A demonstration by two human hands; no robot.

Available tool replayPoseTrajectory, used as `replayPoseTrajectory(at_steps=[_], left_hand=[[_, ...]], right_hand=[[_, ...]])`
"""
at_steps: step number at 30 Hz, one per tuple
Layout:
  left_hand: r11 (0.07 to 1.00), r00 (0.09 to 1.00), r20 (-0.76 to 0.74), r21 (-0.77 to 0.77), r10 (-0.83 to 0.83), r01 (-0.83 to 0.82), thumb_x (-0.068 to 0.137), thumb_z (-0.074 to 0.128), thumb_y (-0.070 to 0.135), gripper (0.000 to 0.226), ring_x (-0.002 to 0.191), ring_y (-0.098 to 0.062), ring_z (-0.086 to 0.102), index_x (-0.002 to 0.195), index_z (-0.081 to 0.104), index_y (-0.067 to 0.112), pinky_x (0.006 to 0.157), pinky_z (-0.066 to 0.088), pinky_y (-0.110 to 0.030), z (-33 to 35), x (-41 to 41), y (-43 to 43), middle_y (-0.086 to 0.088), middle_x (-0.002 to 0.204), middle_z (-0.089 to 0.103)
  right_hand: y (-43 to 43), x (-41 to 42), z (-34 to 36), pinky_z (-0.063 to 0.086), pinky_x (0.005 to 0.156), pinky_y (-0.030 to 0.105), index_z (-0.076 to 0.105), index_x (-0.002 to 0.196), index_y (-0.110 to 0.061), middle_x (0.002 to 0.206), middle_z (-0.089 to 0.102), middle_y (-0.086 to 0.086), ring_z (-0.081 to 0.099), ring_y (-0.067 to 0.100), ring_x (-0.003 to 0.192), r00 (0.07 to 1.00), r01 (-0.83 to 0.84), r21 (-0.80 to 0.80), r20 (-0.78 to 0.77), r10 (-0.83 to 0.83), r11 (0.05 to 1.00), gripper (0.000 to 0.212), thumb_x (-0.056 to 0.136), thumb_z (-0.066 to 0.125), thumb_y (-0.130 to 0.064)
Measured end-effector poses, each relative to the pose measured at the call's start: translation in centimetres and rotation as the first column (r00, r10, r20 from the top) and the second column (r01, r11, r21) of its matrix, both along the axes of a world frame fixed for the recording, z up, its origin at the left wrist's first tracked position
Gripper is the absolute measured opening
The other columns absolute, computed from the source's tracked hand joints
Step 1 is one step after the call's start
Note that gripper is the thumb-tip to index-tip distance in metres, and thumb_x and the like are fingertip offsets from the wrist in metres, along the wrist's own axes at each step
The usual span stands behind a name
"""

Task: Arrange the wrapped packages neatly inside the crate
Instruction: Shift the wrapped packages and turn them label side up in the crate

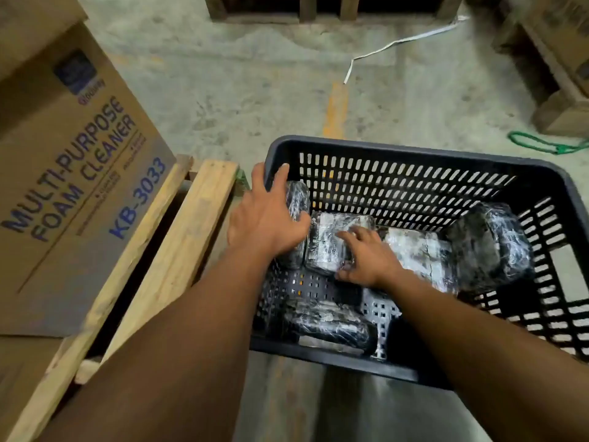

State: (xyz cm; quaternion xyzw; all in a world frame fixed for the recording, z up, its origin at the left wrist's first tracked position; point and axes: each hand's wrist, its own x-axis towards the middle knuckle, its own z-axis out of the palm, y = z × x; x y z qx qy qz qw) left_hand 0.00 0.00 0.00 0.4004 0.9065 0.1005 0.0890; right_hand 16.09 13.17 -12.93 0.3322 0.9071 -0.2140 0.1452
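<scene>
A black slotted plastic crate [398, 151] stands on the concrete floor and holds several packages wrapped in clear film. My left hand [271, 215] lies over the package [298, 199] standing at the crate's far left wall, fingers spread on it. My right hand [366, 256] rests flat on the second package [328, 244] beside it, fingers on its top and thumb at its near edge. A pale package [414, 250] and a dark bulky one [487, 247] lie further right. Another dark package [328, 327] lies along the near wall.
A wooden pallet [178, 250] borders the crate on the left, carrying a large cardboard box [63, 173] printed with foam cleaner text. More pallets [318, 8] stand at the back and right. A white strap [398, 43] and green cord [541, 145] lie on the floor.
</scene>
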Motion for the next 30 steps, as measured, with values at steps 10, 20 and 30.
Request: replayPoseTrajectory(at_steps=[10, 20, 30], left_hand=[[1.0, 0.998, -0.07, 0.007, 0.005, -0.005, 0.083, 0.057, 0.063, 0.094, 0.135, -0.036, 0.049, 0.161, 0.015, 0.033, 0.085, 0.047, -0.041, -0.8, -0.2, 0.3, -0.006, 0.17, 0.005], [1.0, 0.998, -0.059, 0.024, 0.018, -0.017, 0.083, 0.059, 0.06, 0.093, 0.133, -0.034, 0.05, 0.16, 0.017, 0.032, 0.082, 0.043, -0.039, -0.4, 0.3, 0.1, -0.007, 0.17, 0.008], [1.0, 0.999, -0.033, 0.021, 0.018, -0.017, 0.083, 0.057, 0.06, 0.091, 0.135, -0.034, 0.048, 0.16, 0.019, 0.031, 0.091, 0.05, -0.046, -0.3, 0.1, 0.2, -0.006, 0.169, 0.01]], right_hand=[[-0.1, -0.7, -4.2, 0.019, 0.12, 0.069, 0.007, 0.157, -0.04, 0.167, 0.016, 0.015, 0.011, 0.038, 0.156, 0.997, -0.078, 0.192, 0.034, 0.073, 0.978, 0.12, 0.069, 0.088, -0.048], [0.6, 1.0, 0.6, 0.041, 0.111, 0.06, 0.016, 0.153, -0.037, 0.153, 0.04, 0.013, 0.044, 0.031, 0.135, 0.952, -0.232, 0.261, -0.136, 0.274, 0.937, 0.059, 0.102, 0.044, -0.041], [3.9, -1.3, 4.4, 0.035, 0.116, 0.063, 0.035, 0.147, -0.038, 0.16, 0.033, 0.012, 0.037, 0.034, 0.142, 0.982, -0.03, 0.165, -0.178, 0.06, 0.986, 0.057, 0.097, 0.06, -0.028]])
